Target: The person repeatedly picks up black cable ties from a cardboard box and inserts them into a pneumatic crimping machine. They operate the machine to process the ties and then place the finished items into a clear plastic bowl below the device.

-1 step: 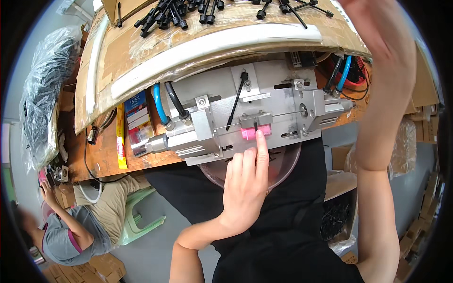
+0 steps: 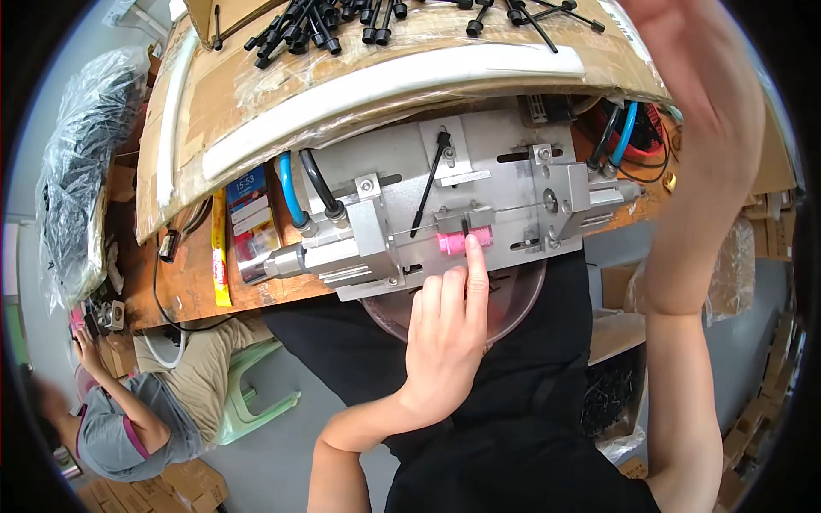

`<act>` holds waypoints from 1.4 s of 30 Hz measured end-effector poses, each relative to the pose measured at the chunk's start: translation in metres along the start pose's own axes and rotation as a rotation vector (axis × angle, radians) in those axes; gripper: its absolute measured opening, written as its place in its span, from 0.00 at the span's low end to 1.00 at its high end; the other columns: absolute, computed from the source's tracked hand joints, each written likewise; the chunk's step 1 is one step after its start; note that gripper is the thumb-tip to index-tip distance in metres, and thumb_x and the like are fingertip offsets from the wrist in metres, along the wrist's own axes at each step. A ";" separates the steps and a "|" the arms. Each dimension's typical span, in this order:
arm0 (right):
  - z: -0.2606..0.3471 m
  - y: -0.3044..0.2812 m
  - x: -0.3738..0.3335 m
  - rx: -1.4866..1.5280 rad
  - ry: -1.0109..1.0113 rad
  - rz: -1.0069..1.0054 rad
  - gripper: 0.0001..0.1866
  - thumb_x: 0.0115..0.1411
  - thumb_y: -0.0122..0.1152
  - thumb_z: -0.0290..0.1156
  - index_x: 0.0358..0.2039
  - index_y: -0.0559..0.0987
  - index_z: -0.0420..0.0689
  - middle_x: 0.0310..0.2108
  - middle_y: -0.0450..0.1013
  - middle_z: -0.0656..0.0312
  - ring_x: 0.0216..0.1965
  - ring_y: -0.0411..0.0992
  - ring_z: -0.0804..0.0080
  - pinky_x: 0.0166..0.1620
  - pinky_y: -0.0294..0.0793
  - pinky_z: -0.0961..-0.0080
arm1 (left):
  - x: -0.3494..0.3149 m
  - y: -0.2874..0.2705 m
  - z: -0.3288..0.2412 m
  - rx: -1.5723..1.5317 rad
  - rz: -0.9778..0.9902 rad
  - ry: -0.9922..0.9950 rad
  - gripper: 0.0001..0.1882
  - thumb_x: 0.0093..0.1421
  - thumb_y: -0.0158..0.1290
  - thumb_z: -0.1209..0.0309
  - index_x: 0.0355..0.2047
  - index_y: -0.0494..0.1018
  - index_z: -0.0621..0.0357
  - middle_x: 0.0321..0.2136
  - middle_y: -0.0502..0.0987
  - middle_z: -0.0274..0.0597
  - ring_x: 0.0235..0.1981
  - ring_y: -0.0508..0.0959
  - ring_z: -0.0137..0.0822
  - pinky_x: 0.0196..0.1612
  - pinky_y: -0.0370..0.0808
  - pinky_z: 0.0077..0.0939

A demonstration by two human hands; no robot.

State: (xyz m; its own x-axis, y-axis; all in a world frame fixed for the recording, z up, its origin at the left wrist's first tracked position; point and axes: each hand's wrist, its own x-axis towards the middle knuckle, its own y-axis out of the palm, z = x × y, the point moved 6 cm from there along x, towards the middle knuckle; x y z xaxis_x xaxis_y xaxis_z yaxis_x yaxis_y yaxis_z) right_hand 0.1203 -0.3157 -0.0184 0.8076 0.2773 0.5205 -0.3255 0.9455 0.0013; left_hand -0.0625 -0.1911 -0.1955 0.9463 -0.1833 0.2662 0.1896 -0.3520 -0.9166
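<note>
My left hand (image 2: 445,338) is over the near edge of a metal fixture (image 2: 505,188). Its index finger stretches out and its tip rests on a pink block (image 2: 453,242); the other fingers are bent, with nothing visible in them. A small dark piece (image 2: 465,224) stands at the block, just beyond the fingertip. Behind it, a thin black rod with a thicker end (image 2: 430,184) lies slantwise on the fixture. My right hand (image 2: 684,60) is raised at the top right, near the cardboard; its fingers are blurred and cut off by the frame.
Metal cylinders (image 2: 342,256) with blue and black hoses flank the fixture. Several black rods (image 2: 316,21) lie on the cardboard (image 2: 256,94) behind. A phone (image 2: 248,201) and a yellow packet (image 2: 220,248) lie left. A round tub (image 2: 522,312) sits below. Another person (image 2: 145,423) sits at left.
My right hand and forearm have shifted slightly right, uncovering a small yellow thing at the table's right end. My left hand stays at the pink block.
</note>
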 end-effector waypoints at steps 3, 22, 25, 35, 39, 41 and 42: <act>0.013 -0.013 -0.034 -0.163 -0.092 -0.074 0.11 0.64 0.56 0.26 0.44 0.76 0.35 0.30 0.75 0.60 0.28 0.69 0.81 0.30 0.67 0.83 | 0.007 0.000 0.001 -0.012 -0.004 0.008 0.36 0.52 0.57 0.79 0.62 0.60 0.69 0.35 0.67 0.42 0.36 0.69 0.40 0.42 0.68 0.33; -0.026 0.013 -0.070 -0.376 -0.074 -0.227 0.12 0.55 0.60 0.11 0.41 0.77 0.31 0.36 0.75 0.60 0.33 0.73 0.80 0.38 0.73 0.84 | 0.132 -0.111 0.042 -0.281 -0.571 0.318 0.27 0.52 0.60 0.81 0.54 0.71 0.56 0.35 0.78 0.38 0.33 0.75 0.31 0.40 0.73 0.25; -0.042 -0.004 -0.022 -0.791 -0.210 -0.132 0.10 0.56 0.60 0.14 0.40 0.77 0.34 0.34 0.75 0.60 0.32 0.72 0.78 0.37 0.72 0.83 | 0.178 -0.134 0.119 0.204 -0.552 0.229 0.16 0.57 0.55 0.78 0.47 0.76 0.54 0.37 0.75 0.45 0.33 0.76 0.39 0.40 0.73 0.30; -0.069 -0.009 0.034 -1.015 -0.345 0.087 0.04 0.56 0.64 0.24 0.31 0.79 0.39 0.25 0.75 0.62 0.29 0.73 0.78 0.34 0.72 0.78 | 0.201 -0.176 0.160 -0.224 -0.215 0.069 0.08 0.61 0.56 0.74 0.40 0.79 0.62 0.33 0.81 0.37 0.35 0.77 0.22 0.40 0.73 0.15; -0.049 -0.011 0.032 -0.803 -0.106 -0.112 0.07 0.56 0.64 0.22 0.36 0.80 0.37 0.27 0.76 0.63 0.28 0.73 0.83 0.34 0.73 0.83 | 0.168 -0.175 0.140 -0.322 -0.371 0.124 0.08 0.61 0.55 0.76 0.40 0.78 0.64 0.30 0.79 0.35 0.34 0.76 0.22 0.41 0.73 0.16; -0.050 -0.012 0.027 -0.674 -0.250 -0.125 0.07 0.58 0.63 0.22 0.37 0.79 0.35 0.28 0.77 0.63 0.29 0.73 0.82 0.35 0.73 0.85 | 0.144 -0.156 0.126 -0.382 -0.434 0.126 0.07 0.59 0.56 0.78 0.39 0.78 0.63 0.30 0.78 0.35 0.33 0.75 0.22 0.41 0.72 0.16; -0.049 -0.011 0.024 -0.606 -0.317 -0.127 0.07 0.58 0.63 0.22 0.37 0.79 0.33 0.29 0.77 0.63 0.29 0.73 0.82 0.35 0.73 0.86 | 0.135 -0.148 0.126 -0.412 -0.444 0.091 0.07 0.58 0.56 0.79 0.38 0.78 0.63 0.30 0.77 0.34 0.33 0.75 0.22 0.40 0.72 0.16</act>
State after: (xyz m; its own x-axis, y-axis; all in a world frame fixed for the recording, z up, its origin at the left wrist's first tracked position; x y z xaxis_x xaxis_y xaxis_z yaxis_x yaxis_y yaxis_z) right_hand 0.1674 -0.3111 -0.0480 0.6083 0.1824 0.7725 0.1688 0.9213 -0.3504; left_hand 0.0700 -0.0484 -0.0609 0.7702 -0.0090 0.6377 0.4270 -0.7354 -0.5261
